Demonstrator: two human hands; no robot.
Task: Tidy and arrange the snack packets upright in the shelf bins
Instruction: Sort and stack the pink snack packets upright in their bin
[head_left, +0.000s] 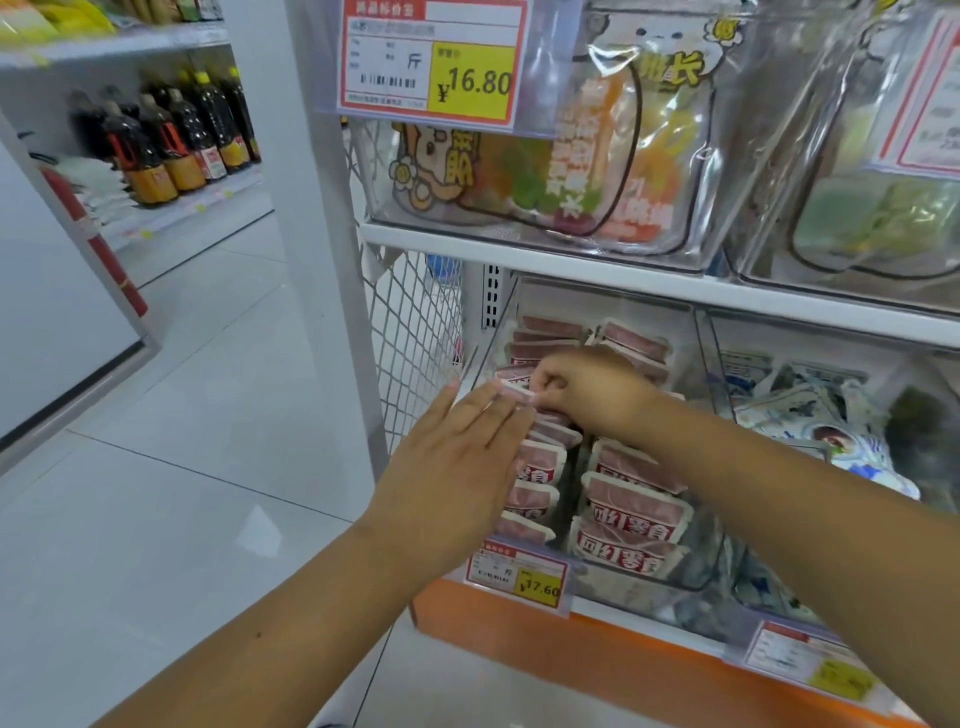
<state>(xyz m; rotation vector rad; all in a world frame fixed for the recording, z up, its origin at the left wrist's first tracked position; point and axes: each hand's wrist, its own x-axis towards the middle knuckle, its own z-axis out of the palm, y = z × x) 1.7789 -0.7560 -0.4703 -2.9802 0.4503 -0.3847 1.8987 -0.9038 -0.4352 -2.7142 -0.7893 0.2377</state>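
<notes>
A red-and-white packet (511, 388) is pinched by the curled right hand (587, 389) over the clear bin (696, 571); the left hand (457, 467) is laid flat, fingers straight, against the packets (631, 512).

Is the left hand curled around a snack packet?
No, the left hand lies flat, fingers straight, against the packets; the right hand pinches one.

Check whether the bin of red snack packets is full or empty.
Full: two rows of red packets fill the clear bin front to back.
</notes>
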